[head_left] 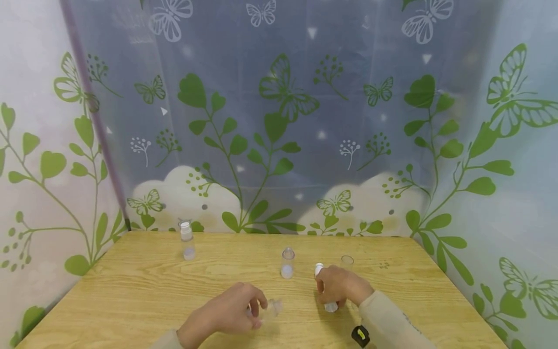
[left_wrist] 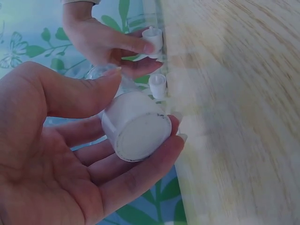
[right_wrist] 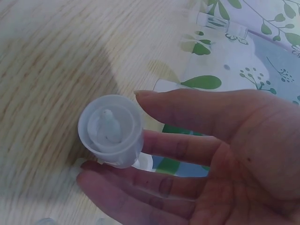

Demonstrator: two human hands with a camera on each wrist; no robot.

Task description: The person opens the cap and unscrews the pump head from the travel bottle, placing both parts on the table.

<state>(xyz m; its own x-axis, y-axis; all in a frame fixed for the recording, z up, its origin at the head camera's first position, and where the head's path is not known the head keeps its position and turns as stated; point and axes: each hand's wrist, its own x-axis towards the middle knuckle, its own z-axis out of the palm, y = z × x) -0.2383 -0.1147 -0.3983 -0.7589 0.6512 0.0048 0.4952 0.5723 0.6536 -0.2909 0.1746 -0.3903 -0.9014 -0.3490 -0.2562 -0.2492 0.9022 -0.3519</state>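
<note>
My left hand [head_left: 233, 310] holds a small clear bottle [head_left: 274, 308] lying sideways. Its white round base [left_wrist: 143, 136] faces the camera in the left wrist view, with my thumb on one side and fingers curled along the other. Over the right part of the table, my right hand [head_left: 342, 286] has its thumb and fingers around a small bottle with a white pump top [right_wrist: 110, 129]. The pump's short nozzle shows inside a white collar. In the head view the hand hides the bottle's middle.
A clear bottle [head_left: 287, 264] stands mid-table. Toward the back left is another clear bottle with a white top [head_left: 186, 240]. A clear cap [head_left: 347, 261] stands behind my right hand. Patterned curtains [head_left: 279, 145] enclose the wooden table [head_left: 131, 281] at the back and sides.
</note>
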